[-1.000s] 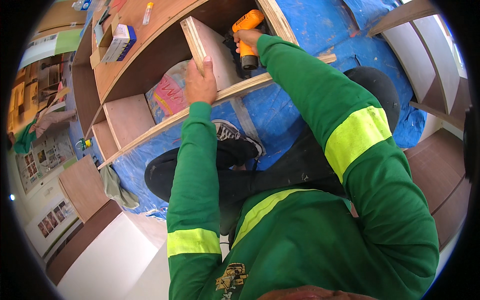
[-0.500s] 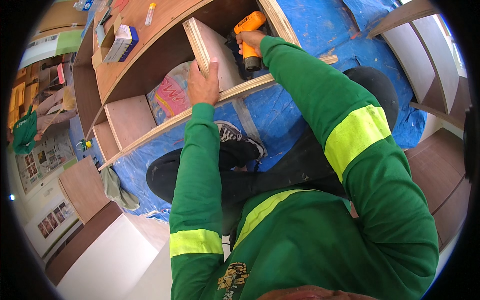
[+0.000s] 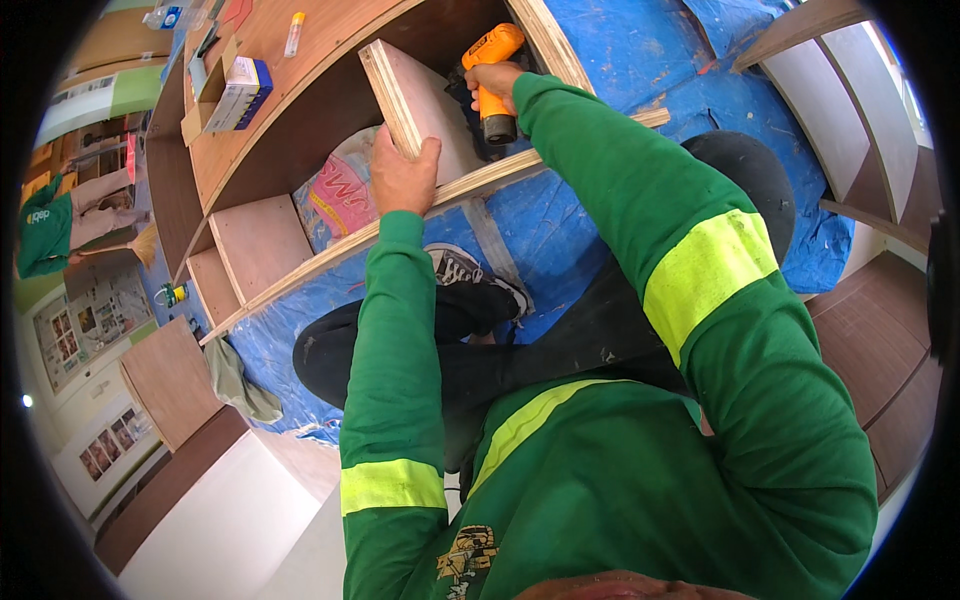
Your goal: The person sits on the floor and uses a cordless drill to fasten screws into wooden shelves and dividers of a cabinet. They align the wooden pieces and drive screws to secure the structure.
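Since a second ago the board [image 3: 415, 100] leans a bit more to the left in the picture, and the left hand [image 3: 403, 178] has slid along with it. Both arms reach the same way as before.

That left hand is closed around the near end of the board, fingers over the edge, thumb on the side. It keeps the board standing up on its edge inside the cabinet [image 3: 300, 110], which lies on its back on a blue tarp [image 3: 640, 60]. The board sits between the two long sides like a wall, so it seems the hand holds it steady while the drill works.

His right hand [image 3: 492, 80] is wrapped tight around the grip of the orange drill [image 3: 490, 70]. The drill sits just past the board, right beside it, with its black battery end toward the person. Its tip is hidden, so it is hard to tell if it touches the wood.

A small box [image 3: 240, 92] and a little tube [image 3: 295, 20] lie on the cabinet's back panel, well away from the hands. A pink bag [image 3: 335, 195] shows under the frame. One black shoe [image 3: 470, 275] rests on the tarp near the front rail [image 3: 330, 262]. Far off to the left, another person in green [image 3: 45, 225] holds a broom [image 3: 140, 245].
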`<state>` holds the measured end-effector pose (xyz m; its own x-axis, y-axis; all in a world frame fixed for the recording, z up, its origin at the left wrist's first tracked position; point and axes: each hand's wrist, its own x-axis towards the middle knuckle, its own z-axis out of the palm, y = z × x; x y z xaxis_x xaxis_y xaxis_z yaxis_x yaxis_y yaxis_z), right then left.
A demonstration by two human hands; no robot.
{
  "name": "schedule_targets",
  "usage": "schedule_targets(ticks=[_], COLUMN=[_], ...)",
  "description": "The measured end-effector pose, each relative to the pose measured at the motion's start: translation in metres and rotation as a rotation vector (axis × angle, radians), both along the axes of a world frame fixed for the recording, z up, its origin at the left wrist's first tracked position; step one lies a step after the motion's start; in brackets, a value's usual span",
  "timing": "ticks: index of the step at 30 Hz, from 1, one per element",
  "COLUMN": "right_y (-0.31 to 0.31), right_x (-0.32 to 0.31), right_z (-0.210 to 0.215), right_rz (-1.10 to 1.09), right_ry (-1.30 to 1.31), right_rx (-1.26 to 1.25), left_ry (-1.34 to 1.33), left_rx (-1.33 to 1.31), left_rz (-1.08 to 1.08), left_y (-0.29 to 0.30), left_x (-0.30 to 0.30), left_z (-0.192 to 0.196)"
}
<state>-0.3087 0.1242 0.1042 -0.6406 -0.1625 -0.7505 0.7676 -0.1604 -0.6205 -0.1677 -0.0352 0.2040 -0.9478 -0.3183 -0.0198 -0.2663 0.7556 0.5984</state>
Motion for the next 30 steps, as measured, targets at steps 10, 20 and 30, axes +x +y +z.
schedule_targets(ticks=[10, 20, 30], right_y=[-0.001, 0.001, -0.001], right_x=[0.001, 0.001, -0.006], right_z=[0.008, 0.006, -0.015], right_rz=[0.001, 0.005, 0.091], right_ry=[-0.007, -0.002, 0.092], right_rx=[0.017, 0.028, -0.046], left_ry=[0.000, 0.023, -0.029], left_rx=[-0.005, -0.008, -0.127], left_rz=[-0.003, -0.013, -0.021], left_y=[-0.001, 0.002, -0.009], left_x=[0.000, 0.000, 0.002], left_z=[0.001, 0.002, -0.009])
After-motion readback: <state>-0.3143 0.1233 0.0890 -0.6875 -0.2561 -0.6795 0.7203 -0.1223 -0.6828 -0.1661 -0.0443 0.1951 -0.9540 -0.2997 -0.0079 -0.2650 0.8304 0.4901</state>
